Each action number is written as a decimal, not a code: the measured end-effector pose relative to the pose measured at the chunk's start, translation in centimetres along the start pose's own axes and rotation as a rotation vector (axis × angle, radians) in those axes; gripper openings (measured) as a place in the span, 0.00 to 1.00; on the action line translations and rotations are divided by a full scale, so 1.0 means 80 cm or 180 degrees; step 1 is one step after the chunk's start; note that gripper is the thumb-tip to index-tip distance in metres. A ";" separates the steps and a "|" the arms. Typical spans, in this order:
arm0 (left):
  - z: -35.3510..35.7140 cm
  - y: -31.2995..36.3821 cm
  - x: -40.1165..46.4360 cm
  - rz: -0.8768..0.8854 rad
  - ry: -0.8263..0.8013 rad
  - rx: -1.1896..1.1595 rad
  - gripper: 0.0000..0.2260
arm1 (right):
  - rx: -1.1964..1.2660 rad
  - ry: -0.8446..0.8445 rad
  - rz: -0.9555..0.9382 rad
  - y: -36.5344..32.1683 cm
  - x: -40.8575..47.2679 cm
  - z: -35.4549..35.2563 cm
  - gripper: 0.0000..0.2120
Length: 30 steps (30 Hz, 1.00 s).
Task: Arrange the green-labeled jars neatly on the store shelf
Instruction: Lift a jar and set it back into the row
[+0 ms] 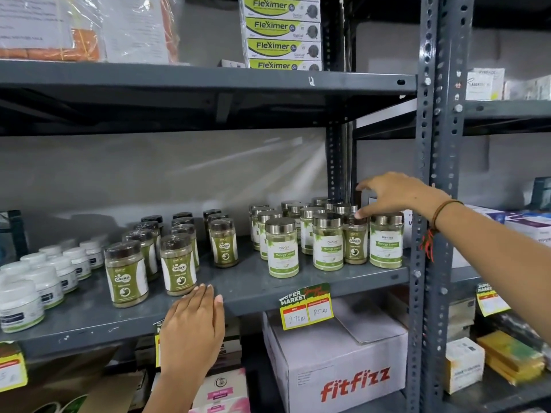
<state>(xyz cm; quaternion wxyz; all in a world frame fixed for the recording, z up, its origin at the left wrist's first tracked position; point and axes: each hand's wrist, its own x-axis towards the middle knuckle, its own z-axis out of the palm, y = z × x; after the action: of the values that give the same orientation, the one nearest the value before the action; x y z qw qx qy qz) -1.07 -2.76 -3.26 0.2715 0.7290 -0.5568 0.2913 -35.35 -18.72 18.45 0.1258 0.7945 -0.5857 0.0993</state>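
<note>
Several dark-lidded, dark-green Gaska jars (178, 265) stand in rows at the middle of the grey shelf (244, 286). Several silver-lidded Moringa jars (282, 248) with light-green labels stand in a group to the right. One dark-lidded Gaska jar (354, 244) stands among the Moringa jars. My right hand (396, 195) hovers over that group, fingers spread, thumb tip touching this jar's lid. My left hand (193, 326) rests flat at the shelf's front edge, fingertips near the front Gaska jar, holding nothing.
White tubs (38, 281) fill the shelf's left end. A perforated steel upright (429, 204) stands right of the jars. Fleximer boxes (281, 31) are stacked on the shelf above. A Fitfizz carton (337, 359) sits below, behind a yellow price tag (305, 308).
</note>
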 end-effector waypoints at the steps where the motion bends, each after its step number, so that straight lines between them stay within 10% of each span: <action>1: 0.000 0.000 0.000 -0.0005 -0.0004 0.0002 0.21 | 0.0205 -0.0127 -0.0125 -0.002 0.003 0.002 0.41; 15: 0.009 -0.005 0.000 -0.0024 -0.0019 0.0032 0.24 | 0.0760 -0.0817 -0.0102 0.001 0.045 0.037 0.32; 30: 0.001 0.001 0.000 -0.0051 -0.0001 0.0091 0.21 | 0.0899 0.1011 -0.0790 -0.074 0.013 -0.068 0.32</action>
<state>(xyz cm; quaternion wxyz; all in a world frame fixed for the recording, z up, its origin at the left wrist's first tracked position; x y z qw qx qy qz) -1.13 -2.82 -3.34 0.2632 0.7373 -0.5467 0.2970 -29.43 -16.25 23.43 0.1152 0.8445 -0.4368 0.2876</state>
